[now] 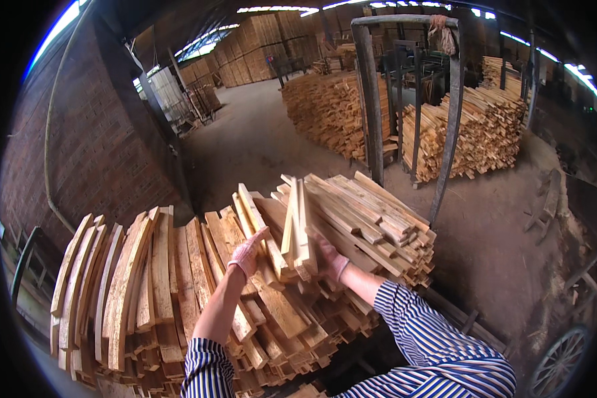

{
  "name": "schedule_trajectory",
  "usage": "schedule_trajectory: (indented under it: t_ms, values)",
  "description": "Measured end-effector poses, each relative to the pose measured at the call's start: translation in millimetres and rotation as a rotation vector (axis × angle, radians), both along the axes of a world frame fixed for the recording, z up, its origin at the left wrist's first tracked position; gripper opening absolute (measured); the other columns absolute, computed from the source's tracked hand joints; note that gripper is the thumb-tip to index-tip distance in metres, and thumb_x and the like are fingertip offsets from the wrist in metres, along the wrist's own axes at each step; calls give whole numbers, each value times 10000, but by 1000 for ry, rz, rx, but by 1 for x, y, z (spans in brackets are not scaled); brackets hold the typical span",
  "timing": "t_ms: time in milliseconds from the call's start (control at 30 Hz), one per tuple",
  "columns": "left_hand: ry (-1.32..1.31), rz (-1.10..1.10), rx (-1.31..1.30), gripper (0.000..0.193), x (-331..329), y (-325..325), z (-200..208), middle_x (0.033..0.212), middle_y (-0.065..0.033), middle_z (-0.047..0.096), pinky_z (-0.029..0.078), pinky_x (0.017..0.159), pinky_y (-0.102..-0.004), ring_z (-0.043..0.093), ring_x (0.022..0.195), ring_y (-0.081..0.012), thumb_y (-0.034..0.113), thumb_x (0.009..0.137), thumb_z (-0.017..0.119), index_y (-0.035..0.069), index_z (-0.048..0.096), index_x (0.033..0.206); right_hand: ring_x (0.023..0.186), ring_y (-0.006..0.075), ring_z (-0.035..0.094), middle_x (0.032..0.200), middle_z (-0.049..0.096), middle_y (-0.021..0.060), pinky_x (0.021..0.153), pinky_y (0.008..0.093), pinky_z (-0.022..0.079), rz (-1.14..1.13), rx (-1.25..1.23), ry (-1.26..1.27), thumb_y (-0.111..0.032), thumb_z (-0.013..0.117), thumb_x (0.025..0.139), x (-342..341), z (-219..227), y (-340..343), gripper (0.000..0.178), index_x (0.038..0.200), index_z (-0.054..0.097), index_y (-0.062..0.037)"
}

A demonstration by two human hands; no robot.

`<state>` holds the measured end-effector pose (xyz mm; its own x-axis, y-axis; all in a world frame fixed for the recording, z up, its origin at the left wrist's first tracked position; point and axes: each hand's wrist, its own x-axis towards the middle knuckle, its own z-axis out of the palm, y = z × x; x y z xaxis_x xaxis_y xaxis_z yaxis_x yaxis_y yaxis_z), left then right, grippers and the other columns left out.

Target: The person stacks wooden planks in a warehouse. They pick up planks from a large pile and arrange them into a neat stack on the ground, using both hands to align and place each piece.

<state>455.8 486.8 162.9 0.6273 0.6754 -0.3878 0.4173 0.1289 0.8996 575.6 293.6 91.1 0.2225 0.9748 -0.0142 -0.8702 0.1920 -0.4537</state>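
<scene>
My left hand [247, 255], in a pinkish work glove, is closed against the left side of a few pale wooden slats [261, 233]. Opposite it, my gloved right hand [330, 259] presses on another small bunch of wooden slats [300, 229], which stands tilted above the pile; some of its fingers are hidden behind the wood. The two bunches lean apart at their far ends and come close together near me. Under both hands spreads a large stack of sawn slats [282, 308], its near ends uneven.
Rows of slats [129, 285] continue left, and more lie at the right [378, 222]. Beyond stands a dark upright frame [454, 113] beside big lumber piles [331, 109]. A brick wall [93, 126] rises at the left. A spoked wheel [559, 361] is at the lower right.
</scene>
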Motion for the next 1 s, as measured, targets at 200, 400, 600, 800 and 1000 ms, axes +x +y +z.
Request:
schedule_trajectory:
  t_ms: [200, 400, 600, 800, 1000]
  values:
    - [-119, -124, 12, 442, 19, -18, 4, 977, -147, 721, 587, 618, -382, 705, 777, -250, 360, 881, 767, 6, 668, 1126, 1270, 292, 502, 1466, 498, 136, 1039, 567, 425, -166, -361, -332, -622, 739, 808, -15, 36, -25, 925, 1529, 413, -144]
    - [60, -507, 464, 467, -71, -132, 50, 784, -105, 619, 536, 651, -383, 602, 678, -200, 500, 900, 701, 56, 629, 1024, 1223, 256, 571, 1373, 586, 105, 1010, 423, 516, -47, -192, -324, -536, 703, 900, -57, 18, -104, 746, 1436, 485, -66]
    - [141, -13, 604, 843, -88, -234, 48, 1555, -356, 296, 328, 1186, -470, 340, 1440, -447, 452, 780, 759, 1, 491, 1440, 1101, 204, 634, 1260, 665, 86, 973, 359, 529, -89, -283, -245, -591, 658, 926, -72, 9, -150, 719, 1388, 551, -51]
    - [64, 146, 452, 980, -110, -246, 26, 1464, -309, 435, 458, 1071, -411, 514, 1303, -393, 407, 800, 783, -37, 310, 1535, 919, 199, 695, 1102, 715, 87, 744, 357, 599, -109, -441, -346, -638, 738, 829, -107, 30, -178, 733, 1283, 627, -74]
    - [-459, 149, -30, 742, -205, -348, -17, 1242, -188, 640, 548, 937, -356, 652, 1104, -261, 248, 865, 789, -40, 414, 1437, 1129, 191, 657, 1322, 652, 83, 991, 374, 542, 111, -311, -238, -406, 793, 874, -166, 32, -297, 662, 1388, 569, -55]
